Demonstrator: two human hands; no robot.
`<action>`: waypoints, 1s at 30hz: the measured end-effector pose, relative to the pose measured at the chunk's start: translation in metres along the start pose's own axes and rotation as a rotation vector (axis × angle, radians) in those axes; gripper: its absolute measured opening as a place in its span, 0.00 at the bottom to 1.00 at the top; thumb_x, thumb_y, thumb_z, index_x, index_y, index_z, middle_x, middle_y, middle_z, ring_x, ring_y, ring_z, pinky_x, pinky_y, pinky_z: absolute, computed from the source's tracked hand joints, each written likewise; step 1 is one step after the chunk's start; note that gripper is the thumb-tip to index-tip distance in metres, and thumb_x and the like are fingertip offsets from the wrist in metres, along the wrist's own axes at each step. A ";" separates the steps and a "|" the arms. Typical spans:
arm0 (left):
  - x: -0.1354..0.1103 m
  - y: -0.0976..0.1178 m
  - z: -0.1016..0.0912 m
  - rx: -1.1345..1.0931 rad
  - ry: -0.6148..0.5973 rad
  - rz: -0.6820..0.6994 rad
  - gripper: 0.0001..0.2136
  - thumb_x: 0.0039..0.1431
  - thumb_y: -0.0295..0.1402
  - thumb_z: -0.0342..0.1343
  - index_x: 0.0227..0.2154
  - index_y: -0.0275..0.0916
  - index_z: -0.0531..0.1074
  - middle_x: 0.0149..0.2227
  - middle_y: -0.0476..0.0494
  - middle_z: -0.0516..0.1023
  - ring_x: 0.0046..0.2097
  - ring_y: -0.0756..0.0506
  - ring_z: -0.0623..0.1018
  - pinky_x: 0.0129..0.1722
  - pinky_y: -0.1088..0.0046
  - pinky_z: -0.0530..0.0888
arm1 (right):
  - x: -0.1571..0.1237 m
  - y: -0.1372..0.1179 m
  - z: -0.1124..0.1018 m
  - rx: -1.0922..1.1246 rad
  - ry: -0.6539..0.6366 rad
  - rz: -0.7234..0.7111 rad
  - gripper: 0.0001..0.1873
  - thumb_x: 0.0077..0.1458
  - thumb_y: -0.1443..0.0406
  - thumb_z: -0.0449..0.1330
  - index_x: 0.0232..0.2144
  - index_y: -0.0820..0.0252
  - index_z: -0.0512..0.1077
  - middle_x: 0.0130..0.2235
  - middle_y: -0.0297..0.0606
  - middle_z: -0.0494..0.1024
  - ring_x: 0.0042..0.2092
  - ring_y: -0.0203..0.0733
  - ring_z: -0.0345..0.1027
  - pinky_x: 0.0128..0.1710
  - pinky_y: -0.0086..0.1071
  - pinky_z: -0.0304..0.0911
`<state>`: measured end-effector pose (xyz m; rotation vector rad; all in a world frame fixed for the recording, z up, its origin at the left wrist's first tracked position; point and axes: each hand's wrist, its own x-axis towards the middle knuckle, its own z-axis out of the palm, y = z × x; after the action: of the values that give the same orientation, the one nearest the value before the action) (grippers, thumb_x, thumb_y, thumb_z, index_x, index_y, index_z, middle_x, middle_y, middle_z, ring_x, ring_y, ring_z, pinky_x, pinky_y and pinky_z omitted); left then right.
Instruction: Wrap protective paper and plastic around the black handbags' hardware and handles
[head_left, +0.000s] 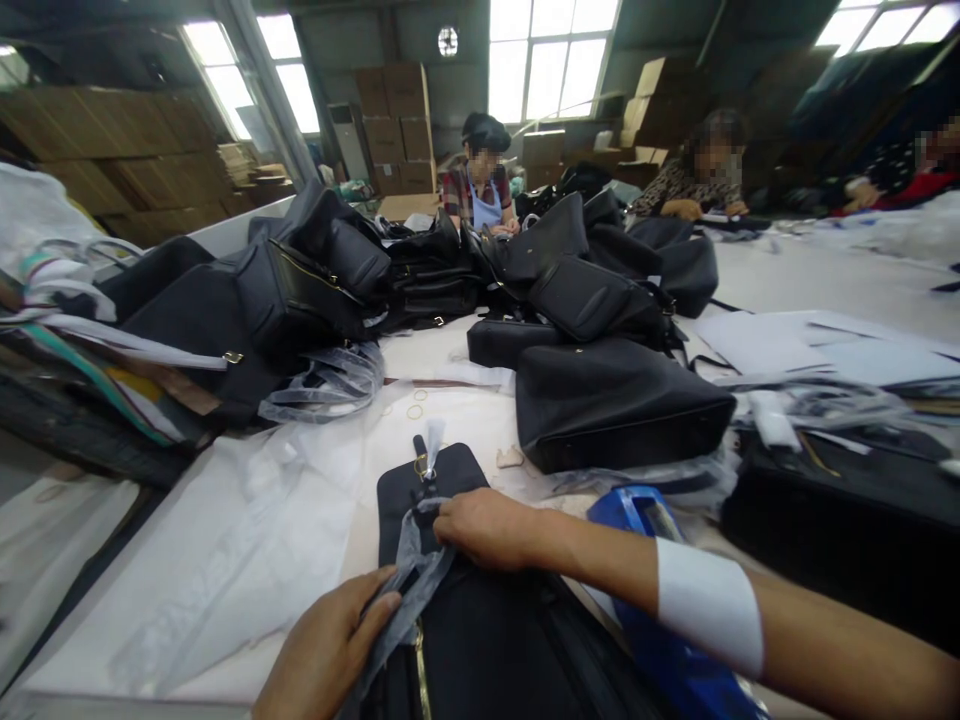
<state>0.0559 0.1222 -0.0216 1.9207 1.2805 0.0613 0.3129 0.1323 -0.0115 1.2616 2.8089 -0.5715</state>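
Workshop hall: bright windows [553, 60] along the top of the frame, stacked cardboard boxes [97, 150] upper left, two people seated at the far side of a pale worktop [795, 270] heaped with black bags [622, 400]. Black bag under the hands [495, 650] lies at lower centre, long axis running up the frame from the bottom edge, flap end farthest away, gold zipper [422, 670] left of its middle. Plastic strip [421, 592] slants across it, upper right to lower left. Right hand [484, 528]: fingers curled together, grip clamped on the strip's upper end, just below the buckle [424, 466]. Left hand [337, 640]: thumb and fingers pinched on the same strip lower down. Key relation: strip spans directly between the two grips; right is the nearer to the buckle. Blue object [667, 640], identity unclear, sits partly behind the right forearm.
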 end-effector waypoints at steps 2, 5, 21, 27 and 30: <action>-0.001 0.000 0.002 0.001 0.015 0.001 0.19 0.63 0.46 0.47 0.51 0.47 0.74 0.53 0.43 0.77 0.55 0.37 0.74 0.58 0.61 0.65 | 0.001 -0.002 0.011 -0.011 0.015 0.014 0.10 0.55 0.71 0.54 0.40 0.62 0.72 0.39 0.44 0.78 0.41 0.48 0.73 0.37 0.34 0.65; -0.006 0.002 0.002 0.017 0.003 0.013 0.19 0.62 0.45 0.49 0.52 0.45 0.72 0.53 0.42 0.77 0.55 0.38 0.73 0.57 0.62 0.65 | 0.002 -0.001 0.021 -0.025 0.020 0.026 0.10 0.54 0.72 0.54 0.38 0.63 0.71 0.38 0.45 0.78 0.40 0.48 0.73 0.37 0.34 0.65; -0.016 -0.005 0.013 0.040 0.091 -0.066 0.28 0.54 0.32 0.52 0.59 0.34 0.55 0.49 0.34 0.76 0.50 0.37 0.75 0.45 0.67 0.67 | 0.040 -0.049 0.015 0.068 0.147 -0.267 0.39 0.49 0.70 0.58 0.62 0.76 0.51 0.46 0.55 0.77 0.45 0.51 0.72 0.44 0.38 0.66; -0.012 -0.002 0.009 -0.155 0.162 -0.030 0.15 0.53 0.29 0.52 0.45 0.38 0.65 0.31 0.48 0.75 0.33 0.43 0.75 0.31 0.72 0.64 | 0.046 -0.042 0.032 0.103 0.195 -0.330 0.44 0.51 0.73 0.55 0.65 0.80 0.39 0.46 0.61 0.77 0.45 0.53 0.73 0.41 0.42 0.67; -0.011 0.000 0.002 -0.217 0.169 -0.021 0.20 0.53 0.30 0.55 0.51 0.39 0.64 0.29 0.51 0.74 0.32 0.44 0.74 0.30 0.72 0.65 | 0.046 -0.038 0.034 0.166 0.209 -0.289 0.44 0.51 0.73 0.55 0.65 0.79 0.39 0.48 0.62 0.75 0.48 0.54 0.71 0.46 0.44 0.66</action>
<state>0.0513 0.1123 -0.0189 1.7449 1.3454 0.3444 0.2496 0.1310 -0.0384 0.9933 3.2084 -0.7370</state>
